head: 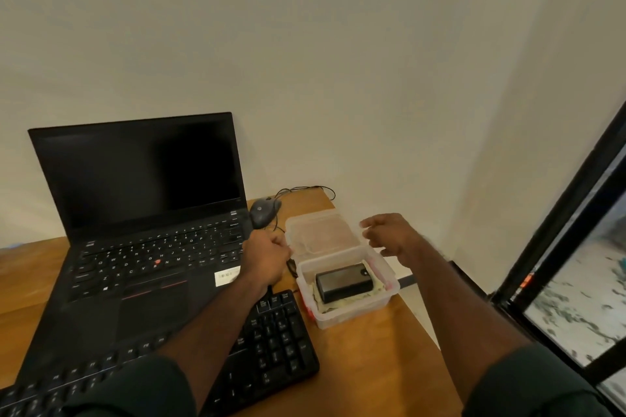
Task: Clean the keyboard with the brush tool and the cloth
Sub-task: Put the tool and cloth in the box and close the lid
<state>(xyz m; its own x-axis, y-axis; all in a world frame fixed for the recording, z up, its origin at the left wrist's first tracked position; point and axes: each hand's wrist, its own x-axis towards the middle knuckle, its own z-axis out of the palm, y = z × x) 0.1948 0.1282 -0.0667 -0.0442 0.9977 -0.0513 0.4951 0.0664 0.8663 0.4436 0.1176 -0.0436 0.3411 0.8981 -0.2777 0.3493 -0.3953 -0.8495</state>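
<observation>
Item: desk cleaning kit, unpacking stage; brushing not yet begun, by the look of it.
Black keyboard point(271, 342) lies nearest on the wooden surface point(372, 366), keys dark, dust not discernible. Left hand point(267, 261) beside the clear plastic box point(342, 281), grip curled, contents untellable; right hand point(393, 237) above, fingers spread apart. Next: lift the black case point(343, 283) out. Laptop point(142, 213) behind.

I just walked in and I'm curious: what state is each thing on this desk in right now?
laptop: lid open, screen dark
plastic box: open, lid flipped back
black case: lying inside the box
external keyboard: flat on desk, untouched
mouse: idle, corded
left hand: at box's left edge, grip unclear
right hand: open, hovering above box
</observation>
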